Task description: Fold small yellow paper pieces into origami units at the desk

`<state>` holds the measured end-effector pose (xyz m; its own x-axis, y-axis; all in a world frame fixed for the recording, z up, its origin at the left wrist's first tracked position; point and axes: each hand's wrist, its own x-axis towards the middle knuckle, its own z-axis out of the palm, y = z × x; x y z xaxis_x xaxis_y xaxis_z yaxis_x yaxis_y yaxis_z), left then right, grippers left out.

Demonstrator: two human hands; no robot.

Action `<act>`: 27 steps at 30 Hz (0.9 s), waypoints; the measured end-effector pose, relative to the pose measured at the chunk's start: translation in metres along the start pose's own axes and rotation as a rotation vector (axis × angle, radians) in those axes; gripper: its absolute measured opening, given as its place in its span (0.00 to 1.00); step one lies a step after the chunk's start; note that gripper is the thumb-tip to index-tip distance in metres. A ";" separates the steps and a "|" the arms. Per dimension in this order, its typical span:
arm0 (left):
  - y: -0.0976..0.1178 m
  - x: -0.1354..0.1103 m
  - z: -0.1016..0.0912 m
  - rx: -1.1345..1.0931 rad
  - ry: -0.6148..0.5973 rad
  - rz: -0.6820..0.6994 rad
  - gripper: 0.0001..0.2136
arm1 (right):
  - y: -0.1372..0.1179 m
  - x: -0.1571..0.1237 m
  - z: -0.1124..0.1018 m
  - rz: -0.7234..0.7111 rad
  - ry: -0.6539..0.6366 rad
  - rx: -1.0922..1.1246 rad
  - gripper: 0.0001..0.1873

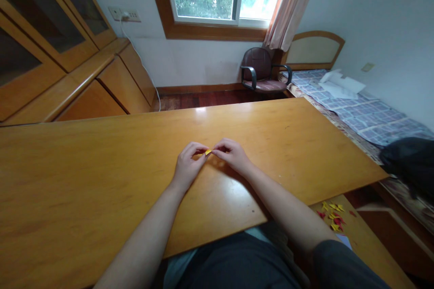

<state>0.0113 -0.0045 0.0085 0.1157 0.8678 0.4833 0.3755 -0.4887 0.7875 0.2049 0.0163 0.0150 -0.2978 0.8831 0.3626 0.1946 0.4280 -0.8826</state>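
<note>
A tiny yellow paper piece (208,152) is pinched between the fingertips of both hands, just above the wooden desk (101,167). My left hand (188,165) closes on its left end, fingers curled. My right hand (232,155) closes on its right end, fingers pressed together. Most of the paper is hidden by the fingers.
Several small yellow and red folded paper pieces (332,215) lie on a lower wooden surface at the right, beside my leg. A bed (369,115) with a dark bag (410,162) runs along the right wall. A chair (261,70) stands under the window; cabinets (61,54) line the left.
</note>
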 end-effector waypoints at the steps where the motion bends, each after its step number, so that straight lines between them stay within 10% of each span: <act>1: 0.001 0.001 -0.001 0.023 -0.004 0.033 0.02 | 0.000 0.000 0.000 -0.029 0.006 -0.019 0.09; 27: 0.009 0.001 -0.006 0.020 0.012 0.018 0.04 | -0.003 -0.004 0.002 -0.079 0.006 -0.071 0.10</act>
<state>0.0098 -0.0084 0.0184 0.1120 0.8574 0.5023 0.3922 -0.5026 0.7705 0.2037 0.0111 0.0160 -0.3095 0.8469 0.4325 0.2368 0.5091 -0.8275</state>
